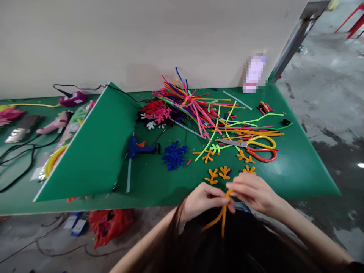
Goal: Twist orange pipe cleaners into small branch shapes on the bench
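My left hand and my right hand meet at the table's near edge, both pinching an orange pipe cleaner whose two ends hang down toward me. Just beyond my right fingers lie several small branched orange pipe-cleaner shapes. Further up are scissors with yellow and red loop handles. A blue hot glue gun rests to the left, near a heap of blue branched shapes. A loose pile of multicoloured pipe cleaners spreads across the back of the green table.
A green board stands angled on the table's left, with glue sticks, cables and pink pieces beyond it. Red and pink shapes lie by the wall. A red plastic bag sits on the concrete floor below the table edge.
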Available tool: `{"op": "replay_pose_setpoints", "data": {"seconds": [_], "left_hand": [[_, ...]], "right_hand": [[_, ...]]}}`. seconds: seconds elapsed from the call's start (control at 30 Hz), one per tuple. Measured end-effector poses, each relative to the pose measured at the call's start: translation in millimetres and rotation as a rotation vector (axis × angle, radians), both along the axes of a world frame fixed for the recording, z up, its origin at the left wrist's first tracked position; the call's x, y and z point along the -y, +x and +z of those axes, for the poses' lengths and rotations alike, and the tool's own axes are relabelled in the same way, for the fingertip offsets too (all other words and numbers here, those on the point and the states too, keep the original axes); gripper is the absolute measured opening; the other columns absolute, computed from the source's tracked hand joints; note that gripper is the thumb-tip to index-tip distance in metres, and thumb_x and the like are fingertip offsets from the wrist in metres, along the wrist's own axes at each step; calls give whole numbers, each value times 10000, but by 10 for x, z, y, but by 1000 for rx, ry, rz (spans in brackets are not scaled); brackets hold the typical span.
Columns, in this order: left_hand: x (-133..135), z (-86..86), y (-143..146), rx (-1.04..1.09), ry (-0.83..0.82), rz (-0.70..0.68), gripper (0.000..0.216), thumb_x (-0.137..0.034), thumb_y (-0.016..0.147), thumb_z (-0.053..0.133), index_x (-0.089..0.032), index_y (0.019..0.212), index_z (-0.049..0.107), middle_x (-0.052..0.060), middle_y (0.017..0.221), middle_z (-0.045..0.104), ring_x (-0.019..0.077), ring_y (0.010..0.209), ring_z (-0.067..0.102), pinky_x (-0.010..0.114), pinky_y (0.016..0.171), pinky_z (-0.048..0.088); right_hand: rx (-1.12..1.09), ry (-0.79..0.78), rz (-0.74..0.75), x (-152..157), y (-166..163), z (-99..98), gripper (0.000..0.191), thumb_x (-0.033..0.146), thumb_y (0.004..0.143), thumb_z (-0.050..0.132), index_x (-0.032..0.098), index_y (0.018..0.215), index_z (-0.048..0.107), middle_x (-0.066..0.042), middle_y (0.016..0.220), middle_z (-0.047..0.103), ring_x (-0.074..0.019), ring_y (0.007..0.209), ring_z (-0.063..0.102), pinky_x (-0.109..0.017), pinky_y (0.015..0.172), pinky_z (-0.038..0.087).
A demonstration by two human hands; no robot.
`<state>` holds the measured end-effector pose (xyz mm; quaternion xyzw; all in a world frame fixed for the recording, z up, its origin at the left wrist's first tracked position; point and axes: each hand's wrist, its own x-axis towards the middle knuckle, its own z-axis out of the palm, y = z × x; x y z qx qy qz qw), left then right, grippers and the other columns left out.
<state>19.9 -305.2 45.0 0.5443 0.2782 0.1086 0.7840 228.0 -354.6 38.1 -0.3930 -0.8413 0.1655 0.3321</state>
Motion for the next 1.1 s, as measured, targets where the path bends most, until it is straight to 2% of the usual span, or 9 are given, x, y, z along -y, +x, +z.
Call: {"op": "replay_pose_setpoints", "data": {"seconds": [0.1, 0.2, 0.33, 0.47, 0.57, 0.7, 0.87, 0.97, 1.1], "left_hand": [[126, -78, 70, -109, 131, 486, 203, -300, 807, 632, -155, 851, 767, 82, 841, 687, 196, 849, 618, 308, 815, 486], [191, -110, 123, -116, 201, 655, 165, -249, 802, 628, -161, 829, 765, 59, 860, 614, 160, 842, 568, 276, 786, 481], [212, -78, 160, -146, 284, 707, 161, -218, 814, 610, -142, 794, 751, 44, 797, 581, 141, 788, 555, 258, 748, 489], [235, -37, 177, -166, 419, 710, 189, -206, 838, 580, -128, 735, 718, 52, 787, 597, 147, 768, 588, 258, 731, 512], [264, -23, 178, -195, 626, 681, 189, -169, 855, 546, -126, 748, 696, 48, 758, 590, 136, 714, 579, 242, 675, 514], [305, -18, 177, -270, 971, 628, 208, -103, 868, 478, -120, 750, 648, 63, 756, 579, 146, 709, 561, 256, 645, 503], [330, 22, 166, -452, 1306, 550, 229, -61, 862, 423, -145, 715, 576, 62, 709, 566, 175, 685, 513, 310, 645, 474], [315, 57, 142, -451, 1248, 480, 234, -72, 875, 409, -150, 711, 556, 56, 720, 566, 172, 697, 527, 299, 656, 474], [282, 23, 124, -402, 929, 552, 166, -189, 895, 472, -152, 774, 579, 37, 733, 617, 147, 686, 594, 245, 643, 494]], "right_hand": [[-292, -342, -325, 30, -154, -75, 134, 277, 914, 502, 192, 1010, 544, -26, 821, 601, -134, 713, 567, -249, 645, 472], [-443, -559, -329, 47, -346, -115, 142, 315, 888, 533, 182, 918, 571, -34, 824, 605, -144, 720, 571, -256, 659, 484], [-593, -668, -343, 34, -497, -122, 148, 319, 872, 550, 180, 853, 596, -42, 854, 638, -162, 800, 589, -271, 732, 494], [-654, -673, -374, 40, -517, -118, 135, 306, 852, 569, 179, 818, 601, -30, 826, 633, -153, 771, 571, -263, 725, 482], [-706, -760, -370, 53, -492, -138, 143, 316, 838, 572, 178, 804, 585, -21, 793, 611, -153, 767, 560, -262, 716, 470], [-788, -954, -244, 26, -435, -187, 179, 337, 807, 604, 175, 766, 540, -5, 776, 557, -138, 744, 532, -260, 707, 452], [-769, -861, -191, -48, -321, -148, 173, 338, 830, 588, 180, 780, 539, -13, 817, 544, -140, 787, 515, -260, 729, 439], [-637, -763, -235, -50, -277, -82, 131, 310, 854, 567, 187, 810, 569, -13, 820, 579, -144, 802, 538, -263, 747, 443], [-514, -713, -278, 16, -333, -65, 152, 299, 878, 538, 180, 822, 615, -20, 778, 639, -143, 724, 577, -249, 687, 469]]}}
